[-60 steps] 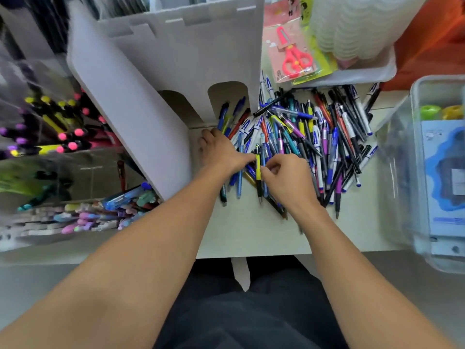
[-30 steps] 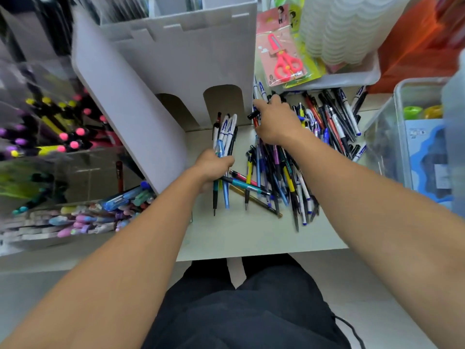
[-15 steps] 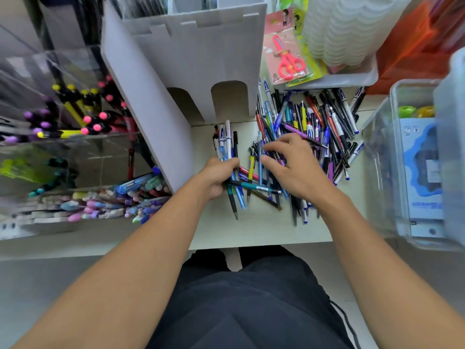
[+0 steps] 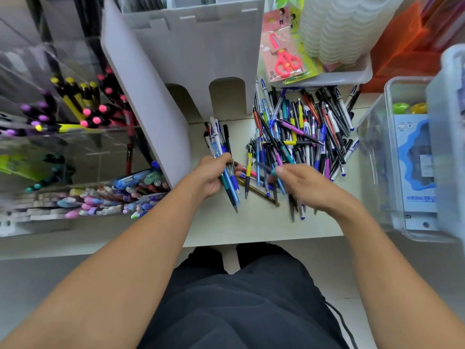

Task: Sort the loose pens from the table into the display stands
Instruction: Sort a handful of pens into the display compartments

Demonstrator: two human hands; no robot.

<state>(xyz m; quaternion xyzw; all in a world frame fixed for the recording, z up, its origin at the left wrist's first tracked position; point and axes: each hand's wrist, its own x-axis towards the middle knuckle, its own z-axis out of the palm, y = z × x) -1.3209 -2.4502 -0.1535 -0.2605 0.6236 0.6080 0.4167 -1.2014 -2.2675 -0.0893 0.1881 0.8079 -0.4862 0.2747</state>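
Note:
A heap of loose pens (image 4: 299, 132) in many colours lies on the pale table (image 4: 251, 222), right of centre. My left hand (image 4: 210, 176) is closed around a bundle of pens (image 4: 221, 147), mostly blue and white, that fans out toward the grey cardboard stand (image 4: 191, 54). My right hand (image 4: 305, 186) hovers at the near edge of the heap, pinching a teal pen (image 4: 270, 170) between thumb and fingers; it is blurred. Clear acrylic display stands (image 4: 63, 137) at left hold highlighters and pastel pens.
A packet of pink scissors (image 4: 284, 59) leans on a white tray (image 4: 339, 76) with stacked cups at the back. A clear plastic box (image 4: 392, 157) stands at the right table edge. My dark-trousered lap is below the table's front edge.
My right hand pulled back from the far side of the heap to its near edge and picked a teal pen. The bundle in my left hand grew and shifted slightly left.

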